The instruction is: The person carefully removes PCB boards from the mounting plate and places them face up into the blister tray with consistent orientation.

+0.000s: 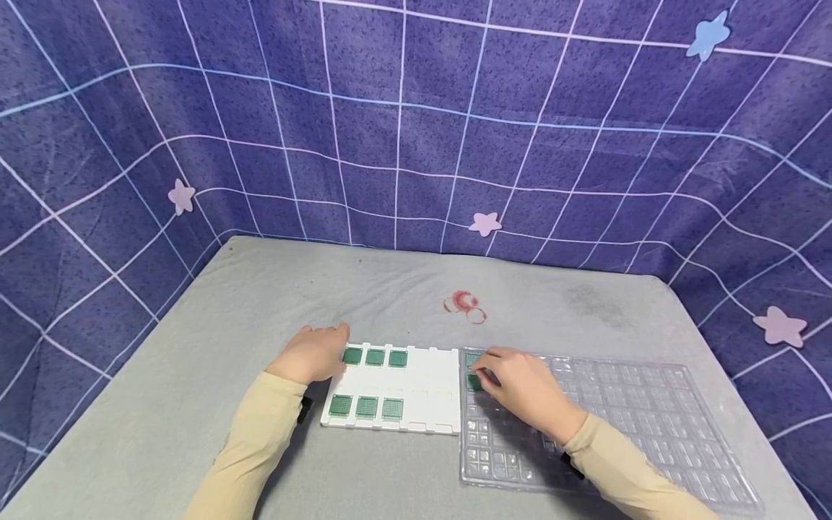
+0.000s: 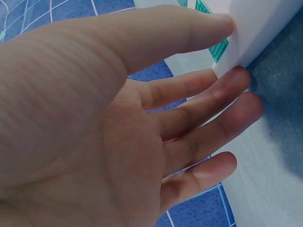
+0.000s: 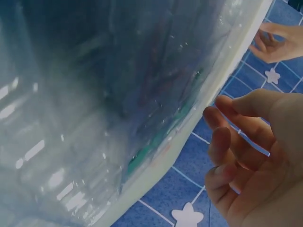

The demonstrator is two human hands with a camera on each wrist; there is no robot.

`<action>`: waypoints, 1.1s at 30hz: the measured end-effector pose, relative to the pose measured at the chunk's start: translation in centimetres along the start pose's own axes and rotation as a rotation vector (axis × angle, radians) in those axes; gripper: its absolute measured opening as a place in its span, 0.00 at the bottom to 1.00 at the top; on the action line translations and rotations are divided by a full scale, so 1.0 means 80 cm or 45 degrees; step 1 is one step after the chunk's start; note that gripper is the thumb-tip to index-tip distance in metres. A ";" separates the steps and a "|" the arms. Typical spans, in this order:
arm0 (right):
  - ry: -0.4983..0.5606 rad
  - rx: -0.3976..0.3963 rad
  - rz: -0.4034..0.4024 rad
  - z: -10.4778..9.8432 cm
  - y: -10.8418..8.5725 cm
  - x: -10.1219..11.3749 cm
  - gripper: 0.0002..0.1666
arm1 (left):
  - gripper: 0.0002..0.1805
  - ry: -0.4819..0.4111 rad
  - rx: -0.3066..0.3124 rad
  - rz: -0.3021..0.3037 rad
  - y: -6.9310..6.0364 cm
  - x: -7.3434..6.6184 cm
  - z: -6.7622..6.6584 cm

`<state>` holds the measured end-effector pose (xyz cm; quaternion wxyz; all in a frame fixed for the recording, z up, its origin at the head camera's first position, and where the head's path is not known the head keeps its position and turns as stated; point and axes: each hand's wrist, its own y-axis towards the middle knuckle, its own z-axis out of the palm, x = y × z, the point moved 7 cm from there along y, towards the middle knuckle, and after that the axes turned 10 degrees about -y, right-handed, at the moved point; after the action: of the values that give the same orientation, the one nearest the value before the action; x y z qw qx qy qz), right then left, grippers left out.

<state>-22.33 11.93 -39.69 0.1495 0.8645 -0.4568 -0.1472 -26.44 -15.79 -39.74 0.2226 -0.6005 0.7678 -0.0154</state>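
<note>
My left hand (image 1: pixel 313 354) rests at the left end of a white compartment tray (image 1: pixel 432 375), its fingers fairly straight against the edge; in the left wrist view the thumb lies over it. Green square chips, like small circuit boards, sit in the white tray: three in the far row (image 1: pixel 375 357) and three in the near row (image 1: pixel 367 406). Over the far left corner of a clear plastic tray (image 1: pixel 617 426) hovers my right hand (image 1: pixel 523 383), thumb and fingertips bent loosely beside green chips (image 1: pixel 475 383) in its left column. Nothing shows between these fingers in the right wrist view.
Both trays lie side by side on a grey cloth-covered table (image 1: pixel 377 477), their ends nearly touching. Beyond them is a red ring-shaped stain (image 1: pixel 464 302) on the cloth. A purple grid-patterned curtain (image 1: pixel 429 166) with stars surrounds the table's back and sides.
</note>
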 end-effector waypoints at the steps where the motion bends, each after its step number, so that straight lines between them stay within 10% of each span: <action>1: -0.002 0.001 0.001 -0.001 0.000 -0.001 0.05 | 0.35 -0.002 0.001 0.000 0.000 0.000 0.000; 33: -0.031 -0.070 -0.049 -0.009 0.001 0.032 0.06 | 0.36 -0.013 -0.004 0.010 0.002 0.002 0.000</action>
<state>-20.73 9.87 -39.32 0.1648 0.8668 -0.4378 -0.1730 -26.60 -15.91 -39.85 0.2256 -0.5979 0.7691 -0.0104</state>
